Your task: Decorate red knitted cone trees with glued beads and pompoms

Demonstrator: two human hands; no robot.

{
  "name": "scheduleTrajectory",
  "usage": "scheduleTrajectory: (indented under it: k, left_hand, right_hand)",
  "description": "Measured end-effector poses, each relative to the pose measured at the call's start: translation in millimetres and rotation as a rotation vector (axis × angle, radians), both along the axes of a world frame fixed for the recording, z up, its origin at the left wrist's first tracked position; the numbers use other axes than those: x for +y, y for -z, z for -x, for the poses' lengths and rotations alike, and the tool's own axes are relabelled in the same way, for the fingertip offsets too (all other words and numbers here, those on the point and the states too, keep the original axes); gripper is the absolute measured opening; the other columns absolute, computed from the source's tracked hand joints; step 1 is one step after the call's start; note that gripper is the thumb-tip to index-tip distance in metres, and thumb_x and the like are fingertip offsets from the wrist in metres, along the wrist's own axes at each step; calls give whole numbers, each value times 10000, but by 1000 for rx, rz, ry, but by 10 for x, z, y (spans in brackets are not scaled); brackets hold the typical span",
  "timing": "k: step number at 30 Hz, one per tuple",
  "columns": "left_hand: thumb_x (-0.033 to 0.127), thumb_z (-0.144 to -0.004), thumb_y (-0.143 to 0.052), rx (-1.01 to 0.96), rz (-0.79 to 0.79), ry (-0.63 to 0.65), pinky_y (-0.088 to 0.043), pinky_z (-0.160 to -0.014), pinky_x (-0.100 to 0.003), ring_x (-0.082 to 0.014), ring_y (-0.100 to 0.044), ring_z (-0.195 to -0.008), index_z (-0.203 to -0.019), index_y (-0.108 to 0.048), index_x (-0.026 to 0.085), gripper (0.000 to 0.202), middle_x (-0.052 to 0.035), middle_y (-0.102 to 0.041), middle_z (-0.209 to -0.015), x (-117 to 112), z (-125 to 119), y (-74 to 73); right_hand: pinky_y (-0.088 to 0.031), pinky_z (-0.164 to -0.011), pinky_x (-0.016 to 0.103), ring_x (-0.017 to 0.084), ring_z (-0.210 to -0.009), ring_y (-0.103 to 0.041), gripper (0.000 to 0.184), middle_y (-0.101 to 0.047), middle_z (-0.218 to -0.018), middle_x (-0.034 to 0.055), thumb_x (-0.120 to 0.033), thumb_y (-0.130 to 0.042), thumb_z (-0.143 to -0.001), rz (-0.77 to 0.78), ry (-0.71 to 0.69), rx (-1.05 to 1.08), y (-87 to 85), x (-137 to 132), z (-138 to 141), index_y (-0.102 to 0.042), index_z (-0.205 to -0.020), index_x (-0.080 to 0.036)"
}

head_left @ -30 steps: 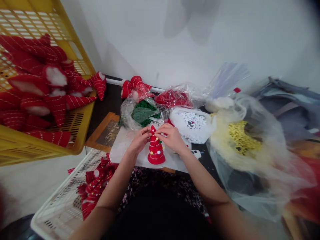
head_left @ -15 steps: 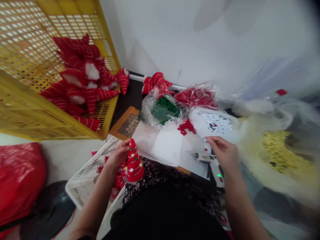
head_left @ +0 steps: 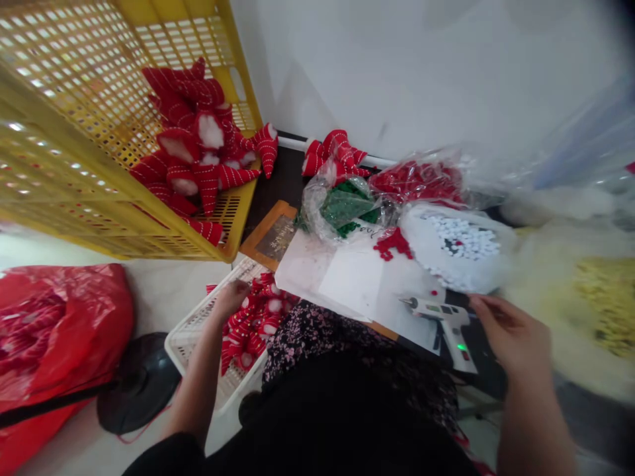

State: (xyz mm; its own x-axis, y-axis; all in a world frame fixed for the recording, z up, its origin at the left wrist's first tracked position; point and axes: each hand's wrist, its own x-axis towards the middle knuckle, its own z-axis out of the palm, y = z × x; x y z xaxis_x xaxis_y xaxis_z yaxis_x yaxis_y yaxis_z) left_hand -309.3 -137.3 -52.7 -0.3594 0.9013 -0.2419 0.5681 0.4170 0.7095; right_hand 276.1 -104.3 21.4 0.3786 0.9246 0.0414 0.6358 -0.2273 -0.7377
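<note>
My left hand [head_left: 231, 301] is over the rim of a white plastic basket [head_left: 191, 330], its fingers curled with nothing showing in them. Inside the basket lie several red striped cone hats [head_left: 248, 334] with small pompoms on them. My right hand [head_left: 518, 337] is at the table's right side, thumb and fingers pressed together; whatever they may hold is too small to make out. Just left of it, a white glue gun [head_left: 446, 317] with a green light lies with its nozzle over white paper [head_left: 347, 274]. A single red pompom [head_left: 434, 292] sits near the gun.
Behind the paper are red pompoms [head_left: 394, 244], a bag of green ones [head_left: 350, 205] and a pile of white ones [head_left: 466, 238]. Yellow pieces [head_left: 605, 304] fill a bag at right. A yellow crate [head_left: 238, 225] holds more red cones; a red bag [head_left: 106, 311] stands at left.
The decorated red cone has left my left hand, which is now over the basket. My right hand has shifted right and slightly down in view. The view has also shifted.
</note>
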Motion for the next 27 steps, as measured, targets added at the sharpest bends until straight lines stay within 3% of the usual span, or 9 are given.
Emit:
scheduleTrajectory:
  k: [4,8,11,14,16,19,22,27]
  left_hand:
    - [510,-789,-689,-24,-192,69,-467,-715,-304,-208,-630,-721,-826,-739,208,308,-47,-724,-760,368,-365,-254]
    - [418,-891,-596,186,-322,-89,-513,-855,-350,-240,-664,-830,-885,-723,193,258,-80,-720,-847,897,-538,-540]
    - [303,-902,-600,393,-374,-213,-474,-1085,-460,-341,-635,-1166,-1012,-730,147,232,-192,-693,-1151,1308,-482,-747]
    - [225,-902,-605,509,-373,-397,-394,-1186,-556,-425,-520,-1366,-1255,-663,60,394,-302,-541,-1415,1581,-406,-951]
    - [231,-906,-618,599,-355,-459,-377,-1186,-609,-463,-482,-1398,-1311,-624,29,452,-335,-493,-1465,1634,-390,-1065]
    - [214,-891,-632,786,-297,-410,-350,-1149,-731,-504,-457,-1398,-1270,-639,56,410,-328,-550,-1432,1556,-391,-1141]
    - [112,-889,-555,861,-137,-334,-364,-1060,-817,-540,-474,-1373,-1216,-668,60,350,-340,-603,-1367,1429,-349,-1080]
    - [58,-929,-400,819,-54,-314,-431,-1010,-783,-516,-545,-1312,-1190,-696,38,395,-356,-643,-1307,1343,-238,-938]
  right_hand:
    - [-564,-710,506,350,-712,-737,636,-791,-791,133,-858,-519,-728,80,-10,-219,120,-104,-178,-731,-793,-262]
    - [-527,-591,443,338,-656,-724,606,-763,-696,106,-854,-500,-735,124,-55,-295,268,-231,-287,-693,-707,-281]
    - [-544,-593,429,328,-655,-730,550,-766,-696,90,-802,-539,-737,141,-77,-263,343,-329,-314,-710,-717,-280]
    - [-565,-628,424,329,-705,-753,511,-783,-735,79,-755,-564,-738,168,-85,-230,371,-402,-313,-732,-751,-273]
    - [-570,-635,423,328,-714,-758,493,-791,-752,80,-736,-580,-733,181,-84,-219,376,-430,-312,-744,-766,-272]
    - [-574,-630,425,332,-716,-761,475,-798,-763,84,-723,-587,-732,157,-92,-211,379,-449,-322,-751,-768,-278]
    - [-583,-633,427,336,-731,-771,472,-805,-773,80,-717,-581,-731,146,-92,-200,375,-448,-331,-757,-766,-280]
    - [-596,-647,415,319,-721,-770,462,-807,-778,72,-700,-593,-743,143,-105,-173,336,-399,-270,-772,-793,-277]
